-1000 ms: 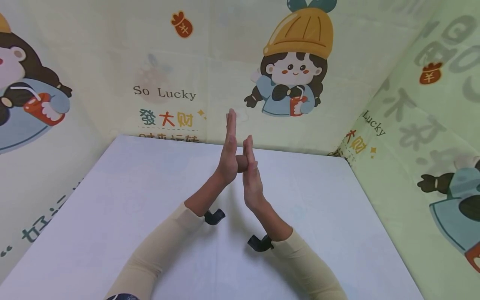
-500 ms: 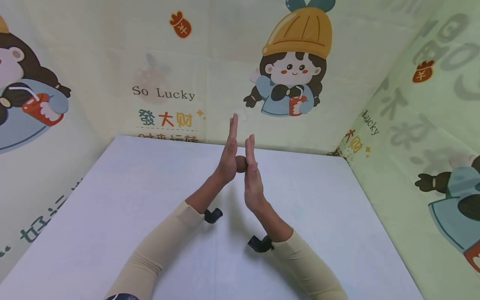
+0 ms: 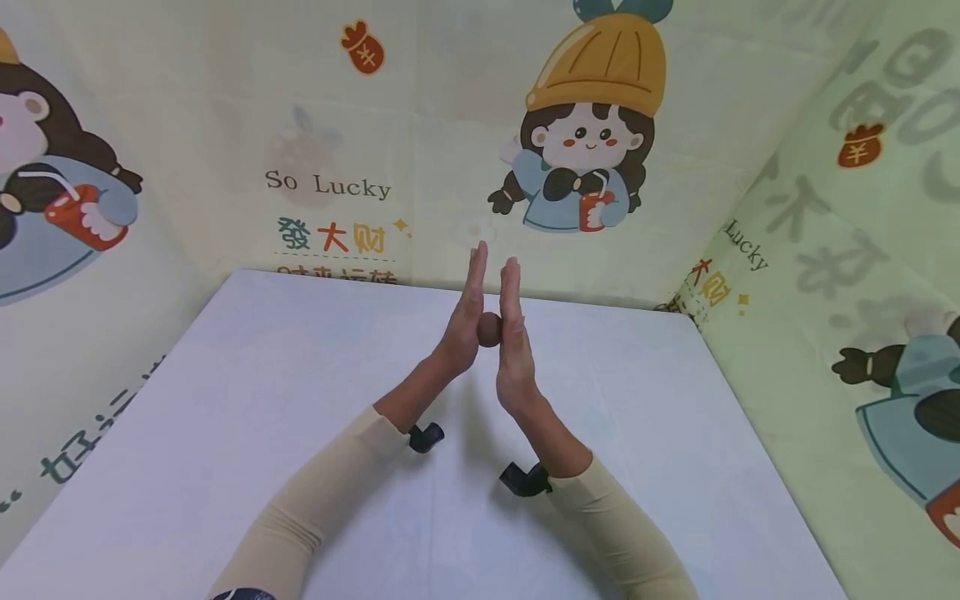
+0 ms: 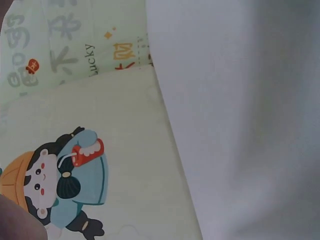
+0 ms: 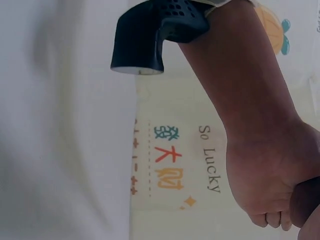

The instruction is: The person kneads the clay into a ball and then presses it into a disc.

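A small brown ball (image 3: 490,330), like a lump of clay, sits between the two palms above the table. My left hand (image 3: 462,329) presses it from the left with straight fingers pointing up and away. On the other side, my right hand (image 3: 515,342) lies flat against it, fingers also straight. The right wrist view has the left palm (image 5: 267,175) with the dark ball (image 5: 306,201) at its edge, and a sliver of the right hand (image 5: 311,231). Only a bit of skin (image 4: 20,220) shows in the left wrist view's corner; the ball is out of that view.
A white table (image 3: 300,375) spreads beneath both arms. Printed cartoon cloth (image 3: 450,125) stands behind it and at both sides. Dark wrist-camera mounts (image 3: 426,437) stick out below each wrist, near the beige sleeves (image 3: 315,492).
The left fingertips have come down and a little right, while the right hand has slid slightly forward and right. The fingertips are now closer to level, and the ball remains between the palms.
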Demonstrator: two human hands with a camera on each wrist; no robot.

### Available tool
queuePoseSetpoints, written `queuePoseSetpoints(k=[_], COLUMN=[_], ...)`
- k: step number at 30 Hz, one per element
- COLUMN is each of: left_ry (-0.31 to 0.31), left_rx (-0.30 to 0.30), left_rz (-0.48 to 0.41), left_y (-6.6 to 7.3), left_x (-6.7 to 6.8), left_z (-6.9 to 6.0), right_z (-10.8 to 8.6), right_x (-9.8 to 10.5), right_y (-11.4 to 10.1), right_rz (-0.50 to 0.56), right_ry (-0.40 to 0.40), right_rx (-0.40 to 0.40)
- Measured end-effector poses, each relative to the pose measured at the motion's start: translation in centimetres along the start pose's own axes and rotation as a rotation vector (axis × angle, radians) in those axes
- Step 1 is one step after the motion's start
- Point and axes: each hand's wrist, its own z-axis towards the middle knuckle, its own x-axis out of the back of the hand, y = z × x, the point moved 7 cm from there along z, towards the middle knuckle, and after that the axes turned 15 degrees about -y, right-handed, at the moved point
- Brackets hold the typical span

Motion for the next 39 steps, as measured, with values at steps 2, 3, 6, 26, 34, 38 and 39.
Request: queuePoseSetpoints(k=[2,3,6,26,34,38,39], left_ry=[-0.008,-0.012,-0.028,-0.149,-0.124,-0.096,-0.086], left_rx=[-0.002,-0.004,-0.016,-0.044,-0.090,-0.126,-0.137], left_rz=[0.009,0.012,0.015,-0.073,-0.036,-0.008,-0.004], left_y=[0.0,0.1,0.2,2.4,4.2,5.4,5.6], left_x=[-0.2,-0.4,-0.9,-4.6,-4.5,-4.1,-3.9], left_z=[-0.1,-0.2,-0.4,-1.8,-1.6,-1.2,-1.0], right_z=[0.1,0.1,0.3,2.0,1.9,1.7,1.6], right_x=[0.2,0.3,0.8,4.5,4.4,3.9,3.8], right_y=[0.0,0.0,0.0,-0.8,0.1,0.5,0.6], right_rz=[-0.009,-0.015,-0.031,0.020,0.096,0.155,0.172], right_ry=[0.005,0.009,0.023,0.080,0.065,0.064,0.063], right_rx=[-0.012,-0.019,-0.036,-0.061,-0.093,-0.090,-0.090])
